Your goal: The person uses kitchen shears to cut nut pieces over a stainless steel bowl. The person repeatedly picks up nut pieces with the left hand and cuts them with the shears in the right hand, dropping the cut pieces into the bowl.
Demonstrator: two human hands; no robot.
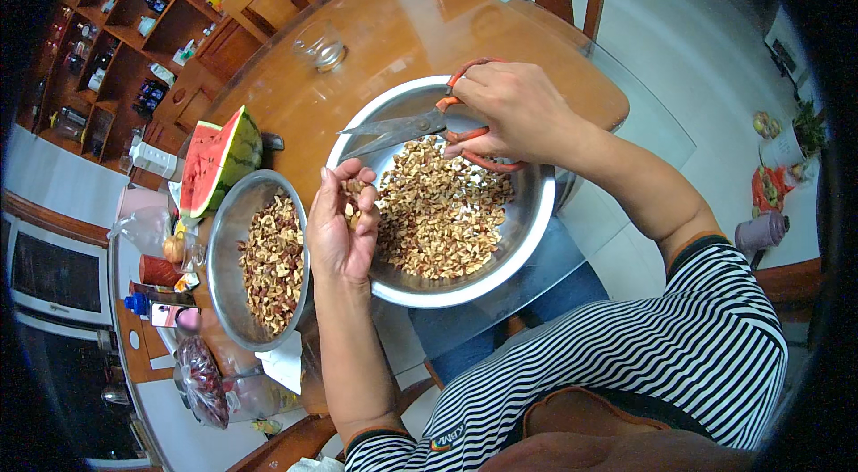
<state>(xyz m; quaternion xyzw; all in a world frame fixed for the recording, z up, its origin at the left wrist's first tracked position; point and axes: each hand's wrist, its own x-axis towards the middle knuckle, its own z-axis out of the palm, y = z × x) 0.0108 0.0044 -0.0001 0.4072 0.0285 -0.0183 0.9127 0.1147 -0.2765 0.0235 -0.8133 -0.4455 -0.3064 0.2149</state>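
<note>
My right hand [506, 110] grips a pair of scissors with orange handles [419, 128]; the metal blades are spread and point left over a large steel basin [462, 294]. Many small chopped brown and cream pieces [442, 217], perhaps nuts or dried fruit, lie in that basin. At the basin's left rim my left hand [345, 224] is cupped, palm up, around several similar pieces [352, 200], close below the blade tips. To its left stands a smaller steel bowl [224, 257] holding larger pieces of the same look [273, 264].
A cut watermelon [221, 163] sits behind the smaller bowl, and a drinking glass [328, 56] stands farther back on the glass-topped wooden table [402, 23]. At left are a phone [171, 316], a blue-capped bottle [137, 303] and a plastic bag of dark red contents [202, 385].
</note>
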